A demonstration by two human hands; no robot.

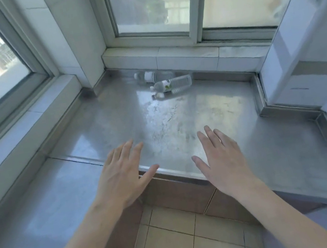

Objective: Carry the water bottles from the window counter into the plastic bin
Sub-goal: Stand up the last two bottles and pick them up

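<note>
I have both hands out empty with fingers spread, the left hand (pixel 123 172) and right hand (pixel 221 157) hovering over the near edge of the steel counter (pixel 179 121), readied, I judge, to reach in. At the counter's far side, by the window ledge (pixel 187 54), two water bottles (pixel 173 84) lie on their sides, touching. No plastic bin is in view.

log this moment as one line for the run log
stage: reaching | left hand: open, empty | right hand: open, empty | bottles: lying on counter | bin: unseen
</note>
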